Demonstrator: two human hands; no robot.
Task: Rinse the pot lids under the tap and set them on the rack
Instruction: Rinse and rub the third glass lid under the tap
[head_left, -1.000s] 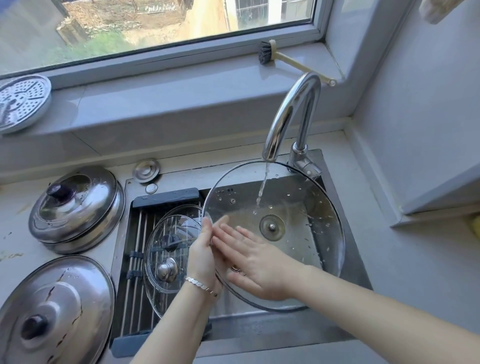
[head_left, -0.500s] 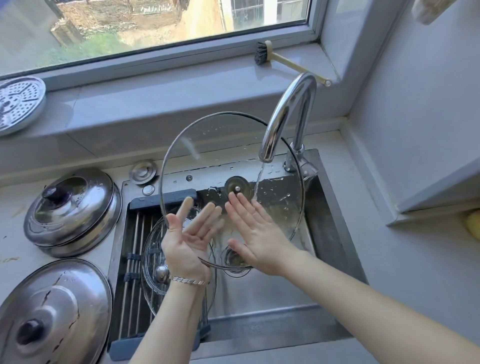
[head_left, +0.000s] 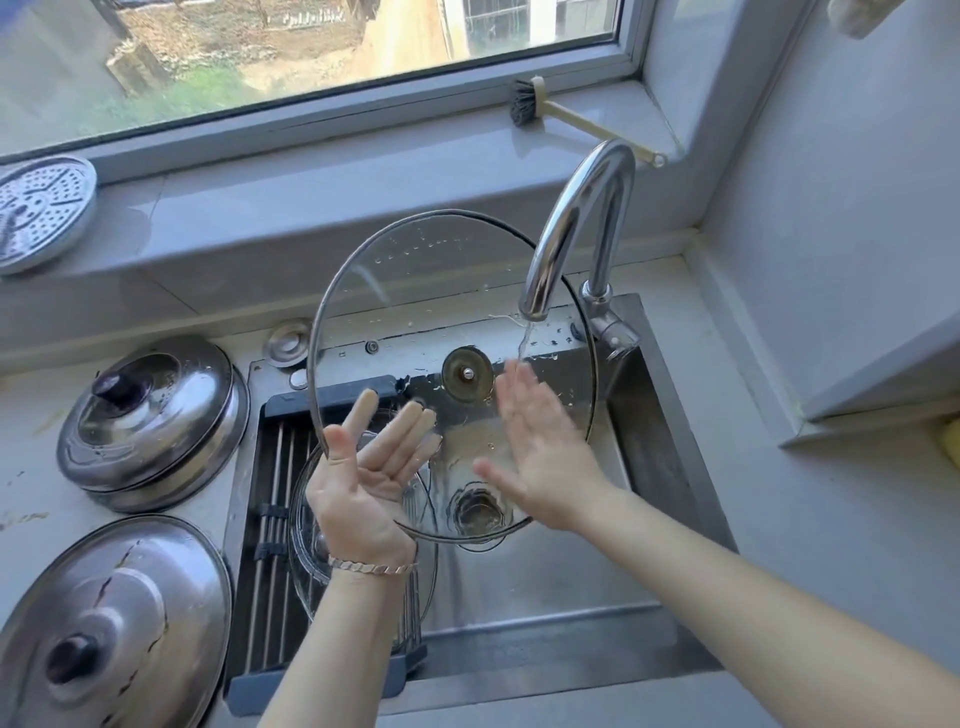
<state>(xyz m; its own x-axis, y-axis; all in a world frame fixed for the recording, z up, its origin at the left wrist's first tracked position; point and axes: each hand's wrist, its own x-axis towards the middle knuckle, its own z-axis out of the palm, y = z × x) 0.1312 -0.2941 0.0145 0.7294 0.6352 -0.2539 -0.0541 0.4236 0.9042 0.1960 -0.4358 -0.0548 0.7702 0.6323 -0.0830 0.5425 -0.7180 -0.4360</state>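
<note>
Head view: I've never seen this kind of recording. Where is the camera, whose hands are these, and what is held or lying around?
There is no machine here. A person wears a wide-angle camera on the head, so you look down at their own hands over a sink. Between them a big glass lid stands tilted under the running tap. The left hand props it, straight fingers behind the glass and thumb at the rim. The right hand, blurred, lies flat on the near face. A smaller lid lies on the rack. Two steel lids sit on the counter. A brush and a perforated plate rest on the sill.
</note>
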